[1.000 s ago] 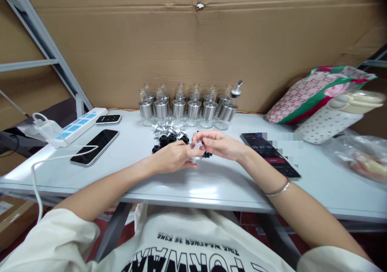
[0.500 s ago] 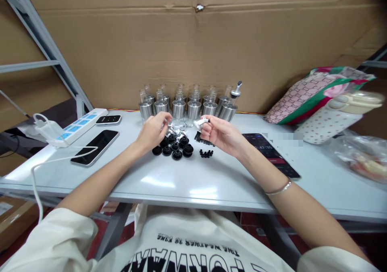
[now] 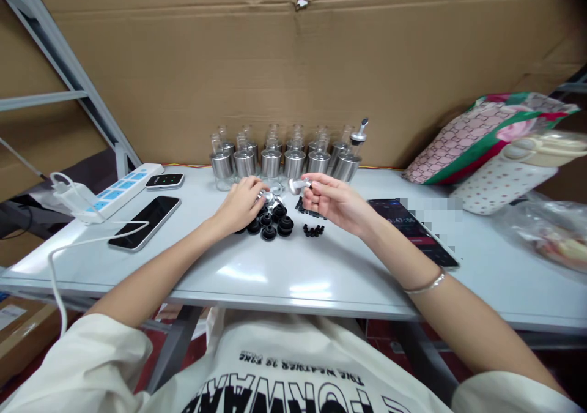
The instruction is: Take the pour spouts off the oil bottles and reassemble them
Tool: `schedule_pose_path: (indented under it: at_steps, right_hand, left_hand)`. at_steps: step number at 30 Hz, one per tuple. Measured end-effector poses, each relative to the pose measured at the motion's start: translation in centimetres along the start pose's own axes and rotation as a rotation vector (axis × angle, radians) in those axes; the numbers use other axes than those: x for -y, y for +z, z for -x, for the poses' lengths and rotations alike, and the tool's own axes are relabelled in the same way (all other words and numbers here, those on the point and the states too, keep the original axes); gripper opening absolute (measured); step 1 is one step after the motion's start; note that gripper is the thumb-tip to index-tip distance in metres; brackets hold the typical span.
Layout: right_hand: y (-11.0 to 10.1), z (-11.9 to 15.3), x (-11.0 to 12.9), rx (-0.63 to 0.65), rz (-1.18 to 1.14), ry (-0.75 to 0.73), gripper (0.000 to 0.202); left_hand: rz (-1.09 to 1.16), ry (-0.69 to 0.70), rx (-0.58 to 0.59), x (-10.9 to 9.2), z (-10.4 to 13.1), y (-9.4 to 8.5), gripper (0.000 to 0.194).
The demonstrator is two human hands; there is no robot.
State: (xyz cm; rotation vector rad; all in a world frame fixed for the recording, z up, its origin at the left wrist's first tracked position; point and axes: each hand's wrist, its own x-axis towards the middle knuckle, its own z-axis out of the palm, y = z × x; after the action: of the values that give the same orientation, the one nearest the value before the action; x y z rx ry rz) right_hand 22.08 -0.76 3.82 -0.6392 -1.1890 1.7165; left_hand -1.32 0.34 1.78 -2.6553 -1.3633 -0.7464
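My right hand (image 3: 334, 202) pinches a silver pour spout (image 3: 297, 185) with a small black piece at the end by the fingers; its flared end points left. My left hand (image 3: 241, 205) is down at a pile of silver pour spouts (image 3: 275, 200), fingers curled together over its left side. What lies between those fingertips is hidden. In front of that pile sit several black ribbed stoppers (image 3: 269, 232), partly covered by the left hand. Small black caps (image 3: 313, 230) lie in rows below the right hand.
Behind the hands stand several glass bottles with metal sleeves (image 3: 271, 163); one at the right carries a pourer (image 3: 359, 133). At left are a phone (image 3: 145, 223), a power strip (image 3: 121, 193) and a cable. A tablet-like screen (image 3: 413, 232), tumbler (image 3: 504, 177) and bag (image 3: 468, 141) are at right.
My left hand has moved slightly right and down onto the silver spouts, its fingers curling in. The spout in my right hand has turned a little, its flared end showing more.
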Motion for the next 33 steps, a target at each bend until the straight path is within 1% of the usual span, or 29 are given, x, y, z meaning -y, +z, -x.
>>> schedule_pose_path:
  at_steps: [5,8,14,18,21,25,28,30,33]
  right_hand:
    - [0.1,0.0,0.0,-0.011,-0.008,0.025,0.019]
    - [0.1,0.0,0.0,-0.015,0.008,0.029,0.017]
    - [0.0,-0.1,0.0,-0.035,0.031,0.034,0.015]
    - [-0.1,-0.1,0.0,-0.04,0.029,0.026,0.017]
    - [-0.2,0.0,0.1,-0.054,0.044,-0.009,0.019]
    - [0.0,0.0,0.2,-0.07,0.076,-0.033,0.021]
    - [0.1,0.0,0.1,-0.062,0.086,-0.025,0.023]
    - [0.1,0.0,0.1,-0.06,0.081,-0.031,0.024]
    - [-0.1,-0.1,0.0,-0.069,0.065,-0.04,0.023]
  left_hand:
    - [-0.06,0.264,0.078,-0.8,0.4,0.1,0.032]
    - [-0.094,0.341,0.099,-1.2,0.5,0.1,0.03]
    - [-0.11,0.338,0.071,-1.4,0.5,0.3,0.021]
    - [-0.18,0.345,0.037,-1.4,0.5,0.4,0.023]
    - [-0.15,0.333,-0.064,-1.4,0.5,0.2,0.023]
    - [0.029,0.295,-0.237,-1.8,0.7,-0.3,0.022]
    - [0.116,0.299,-0.31,-2.1,0.8,-0.5,0.02]
    - [0.12,0.31,-0.327,-2.2,0.9,-0.5,0.018]
    - [0.075,0.306,-0.287,-2.0,0.8,-0.3,0.018]
